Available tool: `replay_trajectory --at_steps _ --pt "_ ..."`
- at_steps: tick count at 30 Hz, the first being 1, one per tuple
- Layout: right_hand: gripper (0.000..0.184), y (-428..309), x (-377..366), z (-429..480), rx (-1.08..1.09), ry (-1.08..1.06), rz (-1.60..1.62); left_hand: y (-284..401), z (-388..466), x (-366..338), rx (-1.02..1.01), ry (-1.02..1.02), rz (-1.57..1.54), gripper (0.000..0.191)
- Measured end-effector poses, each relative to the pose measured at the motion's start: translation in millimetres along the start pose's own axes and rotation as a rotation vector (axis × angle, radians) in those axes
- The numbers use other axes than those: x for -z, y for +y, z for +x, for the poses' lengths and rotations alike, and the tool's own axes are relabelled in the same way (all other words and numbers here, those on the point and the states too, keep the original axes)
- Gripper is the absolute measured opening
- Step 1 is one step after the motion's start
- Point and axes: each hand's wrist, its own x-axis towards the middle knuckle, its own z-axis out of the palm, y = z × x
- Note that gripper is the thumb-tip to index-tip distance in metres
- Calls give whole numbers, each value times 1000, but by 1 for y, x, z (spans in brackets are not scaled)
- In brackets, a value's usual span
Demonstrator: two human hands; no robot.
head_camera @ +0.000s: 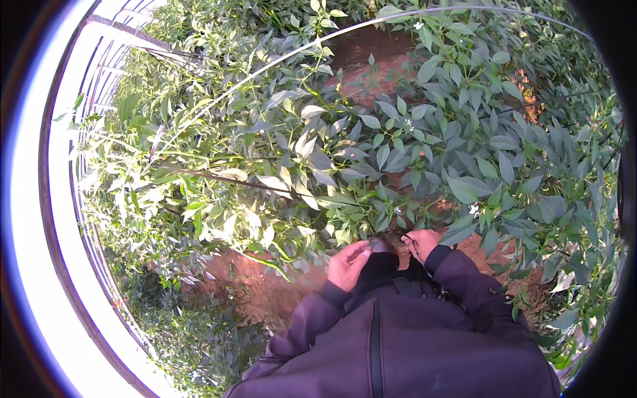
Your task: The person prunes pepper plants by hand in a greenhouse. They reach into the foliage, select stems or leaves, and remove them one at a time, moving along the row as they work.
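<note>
My left hand (pixel 347 264) is low in front of my body, its thumb and fingertips close together near a shoe tip; whether something thin is between them I cannot tell. To its right, a dark thin cord (pixel 414 248) is pinched in my right hand (pixel 423 243) and trails down by the sleeve cuff. Just beyond both hands stand leafy pepper plants (pixel 378 209). Long green peppers (pixel 268 262) hang at the edge of the foliage, left of my left hand.
A pale, thin line (pixel 278 60) arches over the plants. A dark string (pixel 239 182) crosses the foliage toward the hands. Reddish soil (pixel 278 288) shows between the plant rows. Curved greenhouse frame bars (pixel 62 268) stand at the bright left side.
</note>
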Motion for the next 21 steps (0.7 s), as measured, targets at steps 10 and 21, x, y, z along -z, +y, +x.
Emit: replay_trajectory --at_steps 10,21 --pt "21 -114 -30 -14 505 -30 -765 116 14 8 -271 -8 76 33" --pt "22 -172 -54 83 645 75 -120 121 2 30 -371 -6 219 30"
